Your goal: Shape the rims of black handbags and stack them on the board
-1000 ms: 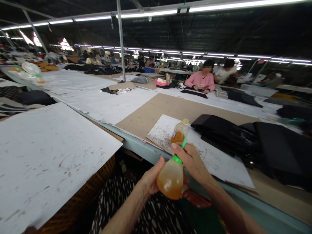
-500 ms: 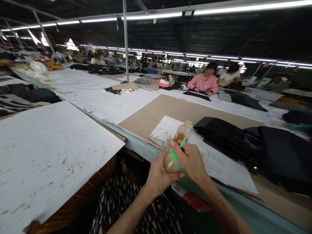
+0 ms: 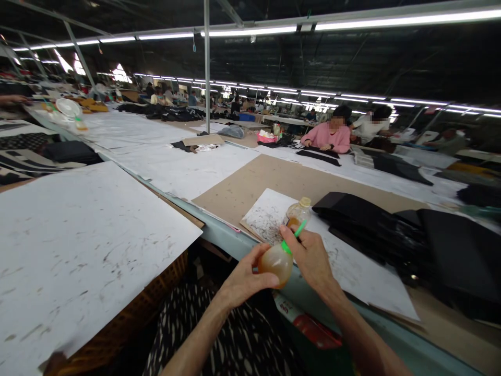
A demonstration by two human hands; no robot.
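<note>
A round, translucent squeeze bottle (image 3: 279, 263) with amber liquid low inside hangs over the table edge, tilted toward the upper right. My left hand (image 3: 243, 280) cups its body, thumb and fingers around the lower left side. At its neck, the fingers of my right hand (image 3: 314, 259) are closed on the green nozzle cap (image 3: 287, 247); whether the cap is turning cannot be seen. Just behind stands a clear plastic bottle (image 3: 300, 210) with an amber bottom, partly covered by my right hand. It rests on smudged white paper (image 3: 263, 210).
Black folded pieces (image 3: 352, 211) lie right of the clear bottle, on brown board (image 3: 250, 175). A large stained white sheet (image 3: 90, 224) covers the left surface. Across the table a person in pink (image 3: 331, 137) handles black strips. A metal post (image 3: 207, 68) rises from the far table.
My left hand has slid a little left and loosened around the squeeze bottle, so more of its body and amber liquid shows. My right hand stays at the green cap. The view has shifted slightly.
</note>
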